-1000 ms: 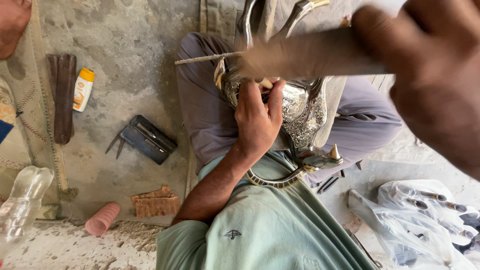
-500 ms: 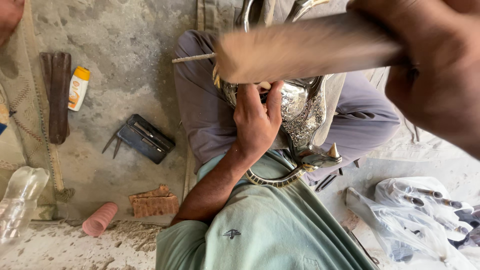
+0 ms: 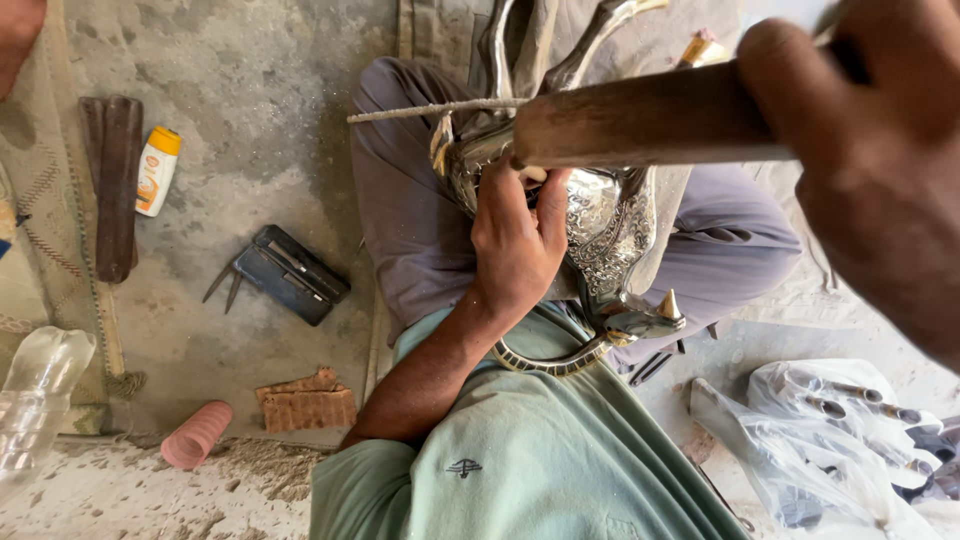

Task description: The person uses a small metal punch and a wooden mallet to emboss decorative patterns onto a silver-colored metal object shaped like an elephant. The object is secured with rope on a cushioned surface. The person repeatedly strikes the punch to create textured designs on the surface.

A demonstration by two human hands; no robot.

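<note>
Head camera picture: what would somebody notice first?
First the shiny engraved metal jug in the middle, on the person's lap, with the left hand pressed on it. Next the right hand, big and close at top right, gripping a wooden handle above the jug. A pink cup lies on the floor at lower left.

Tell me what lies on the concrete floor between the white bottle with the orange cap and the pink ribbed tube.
In the head view, only bare concrete floor lies between the white orange-capped bottle and pink ribbed tube.

Floor-level metalworking workshop: rough concrete floor point(image 3: 250, 130), dust and grit; dark tool pouch point(image 3: 292, 273), brick piece point(image 3: 308, 403), plastic bag of tools point(image 3: 840, 430); engraved silver vessel point(image 3: 600, 230) worked on lap.
</note>
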